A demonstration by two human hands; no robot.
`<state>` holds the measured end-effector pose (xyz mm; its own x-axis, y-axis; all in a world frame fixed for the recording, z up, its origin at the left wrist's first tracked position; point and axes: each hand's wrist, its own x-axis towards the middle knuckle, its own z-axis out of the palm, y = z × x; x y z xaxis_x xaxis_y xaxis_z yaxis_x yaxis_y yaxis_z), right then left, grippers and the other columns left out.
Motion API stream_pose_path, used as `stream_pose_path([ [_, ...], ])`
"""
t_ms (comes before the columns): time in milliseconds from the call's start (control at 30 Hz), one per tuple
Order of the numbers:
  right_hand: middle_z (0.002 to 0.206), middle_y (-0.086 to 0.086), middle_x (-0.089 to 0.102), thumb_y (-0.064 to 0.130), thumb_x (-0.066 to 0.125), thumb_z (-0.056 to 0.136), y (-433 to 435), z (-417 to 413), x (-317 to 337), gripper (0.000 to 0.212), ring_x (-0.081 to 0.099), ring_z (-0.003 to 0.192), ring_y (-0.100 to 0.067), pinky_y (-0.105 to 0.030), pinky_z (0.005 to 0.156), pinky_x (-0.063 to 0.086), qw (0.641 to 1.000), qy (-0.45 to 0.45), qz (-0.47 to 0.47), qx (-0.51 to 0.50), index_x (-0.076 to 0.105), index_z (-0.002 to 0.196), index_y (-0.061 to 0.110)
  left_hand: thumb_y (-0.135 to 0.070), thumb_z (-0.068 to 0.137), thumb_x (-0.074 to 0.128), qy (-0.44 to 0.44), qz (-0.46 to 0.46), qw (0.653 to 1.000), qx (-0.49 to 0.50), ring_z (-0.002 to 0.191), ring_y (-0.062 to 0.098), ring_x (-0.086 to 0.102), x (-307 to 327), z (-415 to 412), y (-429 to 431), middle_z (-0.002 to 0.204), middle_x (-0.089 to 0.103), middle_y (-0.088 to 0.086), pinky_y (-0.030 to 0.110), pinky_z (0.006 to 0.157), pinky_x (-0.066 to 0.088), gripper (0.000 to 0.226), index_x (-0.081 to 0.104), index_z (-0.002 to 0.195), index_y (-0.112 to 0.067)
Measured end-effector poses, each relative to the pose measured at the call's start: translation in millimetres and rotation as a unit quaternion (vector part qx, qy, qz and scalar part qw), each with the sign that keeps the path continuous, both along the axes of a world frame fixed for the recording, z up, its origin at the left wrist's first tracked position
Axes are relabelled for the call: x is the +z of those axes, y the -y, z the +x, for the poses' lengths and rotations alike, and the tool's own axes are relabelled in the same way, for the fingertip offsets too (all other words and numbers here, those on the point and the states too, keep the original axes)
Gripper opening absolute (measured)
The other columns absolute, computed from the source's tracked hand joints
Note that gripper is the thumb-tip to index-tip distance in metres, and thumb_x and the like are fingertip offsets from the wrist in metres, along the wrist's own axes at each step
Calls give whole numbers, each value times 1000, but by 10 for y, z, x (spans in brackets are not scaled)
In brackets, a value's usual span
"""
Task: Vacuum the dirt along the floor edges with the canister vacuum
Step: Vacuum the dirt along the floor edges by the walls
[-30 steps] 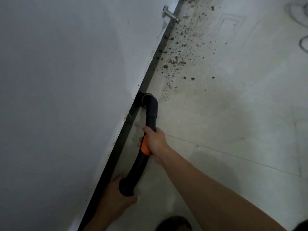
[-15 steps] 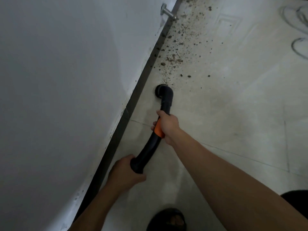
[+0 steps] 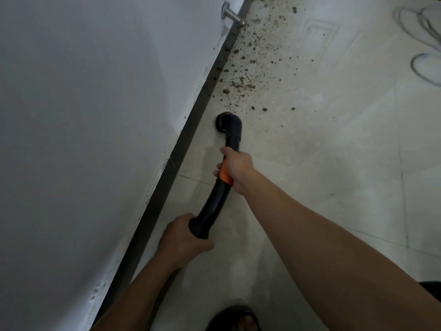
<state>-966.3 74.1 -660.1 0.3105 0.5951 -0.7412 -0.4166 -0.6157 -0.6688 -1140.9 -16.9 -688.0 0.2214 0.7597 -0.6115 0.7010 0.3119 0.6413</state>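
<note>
view: head, looking down along the foot of a wall
floor (image 3: 334, 187): pale tiles with thin grout lines; a faint raised pattern on a tile further ahead
wall (image 3: 95, 115): plain white, fills the left side, flecked and scuffed along its foot
skirting (image 3: 181, 149): dark strip between wall and floor, running from lower left to upper right
dirt (image 3: 245, 84): brown crumbs and specks on the floor beside the skirting, thickest near it and thinning to the right
tube (image 3: 214, 206): black, curved, with an orange band; runs forward from hand to hand
nozzle (image 3: 225, 121): bent end of the tube, near the skirting, just short of the nearest crumbs; contact with the floor cannot be told
left grip: left hand (image 3: 183, 240) curled round the tube's rear end
right grip: right hand (image 3: 238, 166) wrapped round the tube at the orange band
door stop (image 3: 230, 14): metal peg jutting from the wall above the skirting
cable (image 3: 427, 65): grey loops on the floor, upper right
shoe (image 3: 236, 318): dark, at the bottom edge
</note>
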Motion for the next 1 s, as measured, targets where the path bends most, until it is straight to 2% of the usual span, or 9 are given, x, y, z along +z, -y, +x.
stream_pose_path([
  [167, 80, -15, 54, 22, 59, 98, 149, 251, -3, 20, 55, 59, -24, -22, 39, 50, 999, -16, -9, -44, 54, 107, 4, -26, 54, 78, -2, 2, 998, -59, 67, 12, 63, 10, 123, -103, 73, 64, -4, 27, 59, 52, 30, 60, 77, -20],
  [300, 80, -15, 55, 21, 59, 98, -160, 307, 27, 29, 54, 57, -23, -23, 38, 50, 1000, 13, -5, -11, 52, 118, 2, -32, 49, 75, 6, 12, 1000, -18, 67, 17, 64, 28, 267, -206, 72, 64, -1, 30, 59, 53, 33, 60, 77, -21],
  [400, 78, -15, 53, 19, 60, 98, -388, 154, 92, 27, 53, 56, -23, -23, 38, 51, 1000, 2, 7, 23, 50, 117, 3, -34, 43, 73, 16, 19, 999, 30, 64, 24, 64, 51, 188, -311, 68, 64, 3, 35, 58, 54, 37, 62, 76, -21],
  [533, 78, -15, 55, 21, 61, 96, -152, 31, 49, 26, 55, 57, -24, -25, 42, 54, 999, -26, -12, 15, 51, 114, 5, -33, 41, 74, -1, 2, 1000, -8, 66, 22, 65, 25, -65, -210, 70, 65, 3, 41, 60, 56, 37, 61, 73, -19],
  [633, 83, -18, 53, 16, 61, 95, 333, -96, -34, 20, 54, 62, -26, -27, 42, 54, 999, -49, -19, -15, 51, 107, 4, -30, 45, 75, -31, -6, 999, -39, 68, 12, 64, -8, -295, 133, 71, 65, -6, 32, 61, 55, 34, 59, 73, -24],
  [733, 85, -23, 54, 13, 58, 95, 794, -335, -88, 14, 56, 61, -28, -26, 41, 52, 998, -52, -25, -26, 50, 102, 4, -30, 46, 75, -53, -16, 997, -47, 62, 3, 58, -16, -565, 567, 67, 61, -10, 18, 53, 44, 34, 53, 71, -33],
  [800, 81, -23, 56, 13, 58, 95, 1025, -545, -112, 12, 57, 57, -28, -29, 45, 53, 998, -48, -29, -12, 50, 101, 5, -36, 39, 73, -50, -38, 998, -29, 67, 0, 59, -49, -779, 822, 71, 64, -12, 16, 60, 46, 45, 57, 81, -39],
  [867, 79, -22, 58, 15, 58, 96, 1182, -753, -133, 13, 58, 58, -28, -31, 48, 53, 999, -40, -31, 11, 51, 102, 6, -37, 34, 72, -51, -64, 997, -10, 72, 0, 63, -86, -962, 988, 76, 68, -11, 15, 66, 48, 61, 64, 94, -32],
  [1000, 82, -23, 59, 16, 60, 95, 1172, -881, -159, 13, 59, 61, -30, -30, 46, 53, 998, -44, -22, 36, 51, 99, 7, -29, 37, 74, -37, -81, 996, 1, 68, 0, 64, -60, -1044, 1011, 71, 69, -14, 14, 64, 48, 50, 65, 86, -30],
])
